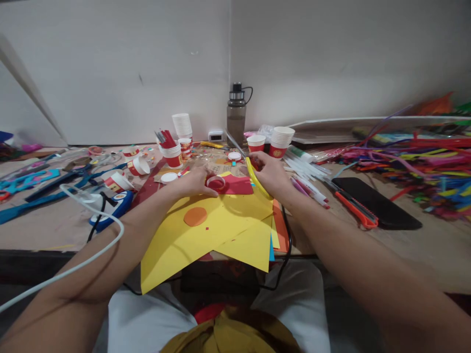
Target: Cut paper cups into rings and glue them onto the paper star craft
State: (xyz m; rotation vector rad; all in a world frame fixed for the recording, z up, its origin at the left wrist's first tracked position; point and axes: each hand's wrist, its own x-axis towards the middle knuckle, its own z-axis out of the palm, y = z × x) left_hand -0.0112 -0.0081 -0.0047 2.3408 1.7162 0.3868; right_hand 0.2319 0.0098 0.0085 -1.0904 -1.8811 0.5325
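My left hand (198, 182) curls around a small white-rimmed ring (215, 183), with red showing through its middle. The ring rests on a piece of red paper (238, 185), on top of yellow sheets (228, 215). In my right hand (271, 172) is a pair of scissors (257, 180) with yellow handles; its blades point up and away to the left, apart from the paper. An orange paper disc (195, 216) lies on the yellow sheet nearer to me, beside a tiny red scrap (207, 228).
Paper cups (281, 139) and a water bottle (236, 115) stand at the back. Markers (305, 169), an orange box cutter (356, 208), a black phone (379, 203) and pipe cleaners (423, 162) lie right. Tipped cups (138, 166) and a blue power strip (112, 211) lie left.
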